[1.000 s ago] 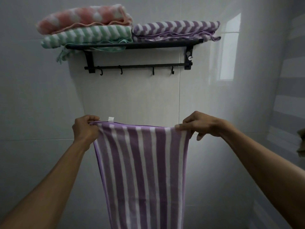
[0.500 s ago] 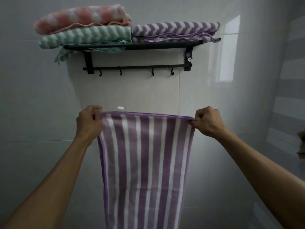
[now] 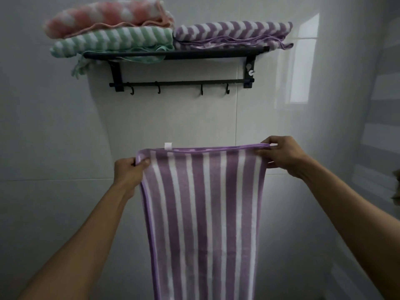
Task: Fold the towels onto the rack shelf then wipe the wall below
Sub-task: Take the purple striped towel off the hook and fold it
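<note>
The left hand (image 3: 129, 172) and right hand (image 3: 282, 155) are each pinching closed on a top corner of the purple striped towel (image 3: 202, 215), which is hanging below the black rack shelf (image 3: 177, 54) bearing 3 folded towels (image 3: 112, 29).
</note>
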A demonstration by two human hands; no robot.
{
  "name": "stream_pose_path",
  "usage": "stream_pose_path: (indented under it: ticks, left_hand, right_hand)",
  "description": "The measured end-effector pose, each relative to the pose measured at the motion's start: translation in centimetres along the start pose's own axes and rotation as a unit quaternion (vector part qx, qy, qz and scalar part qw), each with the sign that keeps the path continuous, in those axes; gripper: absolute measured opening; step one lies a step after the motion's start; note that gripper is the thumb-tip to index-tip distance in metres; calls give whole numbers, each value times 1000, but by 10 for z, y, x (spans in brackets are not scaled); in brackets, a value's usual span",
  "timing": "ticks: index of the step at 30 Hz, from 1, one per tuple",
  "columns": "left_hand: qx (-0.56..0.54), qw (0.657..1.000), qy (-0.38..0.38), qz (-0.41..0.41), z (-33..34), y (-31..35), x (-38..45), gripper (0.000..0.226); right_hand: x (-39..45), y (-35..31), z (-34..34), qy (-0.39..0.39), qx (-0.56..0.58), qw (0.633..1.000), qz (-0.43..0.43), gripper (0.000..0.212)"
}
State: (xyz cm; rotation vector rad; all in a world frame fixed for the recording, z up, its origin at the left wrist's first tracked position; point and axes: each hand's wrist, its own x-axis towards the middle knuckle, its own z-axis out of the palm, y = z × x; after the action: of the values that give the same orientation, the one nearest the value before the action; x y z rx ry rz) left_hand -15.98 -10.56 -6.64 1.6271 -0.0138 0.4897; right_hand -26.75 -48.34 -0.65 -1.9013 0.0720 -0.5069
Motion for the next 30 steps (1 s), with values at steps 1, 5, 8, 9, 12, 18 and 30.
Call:
stream_pose_path:
  ticks: [1,5,8,9,12,18,30]
  left_hand:
    - [-17,1000,-5,-10,1,1,3,10]
    - [-61,997,-30,-38,4,22,12,15]
    - [-87,994,-38,-45,11,30,13,14]
    - [-96,993,-46,-48,14,32,13,12]
    - [-111,991,-59,-47,19,40,16,11]
    - [-48,995,-43,-78,19,20,15,20]
    - [-20,979,-89,-180,1,-56,-38,33]
  right_hand:
    - [0,4,-2,10,5,1000,2,8]
    - [11,9,-13,61,35,997,5,6]
    - [16,9,-19,56,23,998,10,8]
    - [16,7,-20,52,26,998,11,7]
    - [17,1,-23,70,73,995,10,7]
    - [15,12,-13,60,59,995,52,4]
    - [-35,82,17,-83,43,970,224,44]
